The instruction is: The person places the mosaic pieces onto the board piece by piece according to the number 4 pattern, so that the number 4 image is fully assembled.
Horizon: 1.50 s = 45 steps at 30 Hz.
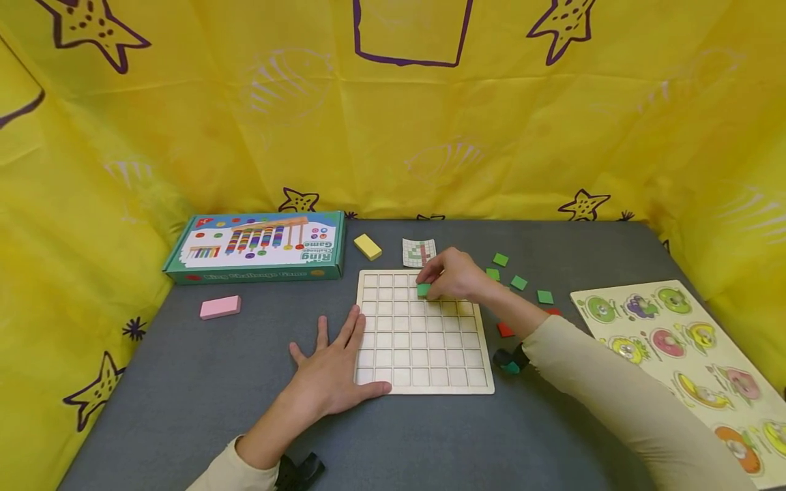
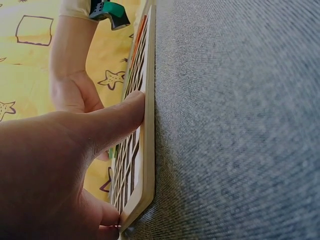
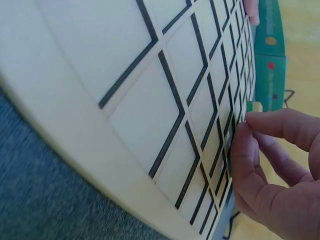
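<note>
Green tile [image 1: 423, 291] pinched in your right grip [image 1: 453, 275], at the far part of the board [image 1: 430, 389].
From the left, a box [image 1: 254, 247] lies far back on the surface [image 1: 202, 395], with a pink block [image 1: 220, 307] in front of it. Your left grip [image 1: 331, 374] holds its fingers straight and spread, touching the board's left edge, thumb on the near edge. Beyond the board lie a yellow block [image 1: 367, 247] and a card [image 1: 419, 253]. Your right thumb and fingers hold the tile; I cannot tell whether it touches the board. Farther right come loose tiles [image 1: 518, 282], green and red, then a fruit board [image 1: 651, 327].
</note>
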Each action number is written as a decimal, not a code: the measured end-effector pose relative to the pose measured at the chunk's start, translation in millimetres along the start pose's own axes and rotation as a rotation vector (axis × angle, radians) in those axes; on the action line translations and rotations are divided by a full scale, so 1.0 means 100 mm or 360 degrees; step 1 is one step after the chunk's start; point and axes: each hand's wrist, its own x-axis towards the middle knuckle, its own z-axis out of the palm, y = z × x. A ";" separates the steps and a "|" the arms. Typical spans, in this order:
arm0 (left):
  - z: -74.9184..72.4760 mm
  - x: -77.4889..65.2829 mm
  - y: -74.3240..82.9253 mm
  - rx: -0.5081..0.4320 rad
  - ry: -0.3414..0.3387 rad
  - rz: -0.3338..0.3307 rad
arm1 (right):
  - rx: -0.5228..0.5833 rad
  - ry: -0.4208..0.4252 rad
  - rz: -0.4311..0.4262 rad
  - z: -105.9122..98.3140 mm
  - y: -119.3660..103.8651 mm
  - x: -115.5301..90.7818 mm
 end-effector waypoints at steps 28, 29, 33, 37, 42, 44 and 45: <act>0.01 -0.02 0.02 -0.0015 0.0026 -0.0008 | -0.0290 0.0009 -0.0046 0.14 -0.10 0.11; 0.01 -0.02 0.03 -0.0019 0.0030 -0.0007 | -0.0298 0.0009 -0.0052 0.14 -0.10 0.11; 0.02 -0.02 0.03 -0.0026 0.0036 -0.0009 | -0.0303 0.0018 -0.0075 0.15 -0.10 0.12; 0.02 -0.03 0.03 -0.0023 0.0028 -0.0021 | -0.0303 0.0016 -0.0073 0.16 -0.09 0.12; 0.03 -0.02 0.03 -0.0013 0.0031 -0.0024 | -0.0300 0.0024 -0.0076 0.15 -0.08 0.12; 0.04 -0.02 0.03 -0.0011 0.0033 -0.0022 | -0.0283 0.0020 -0.0079 0.14 -0.08 0.11; 0.04 -0.02 0.03 -0.0010 0.0033 -0.0022 | -0.0272 0.0017 -0.0081 0.13 -0.08 0.10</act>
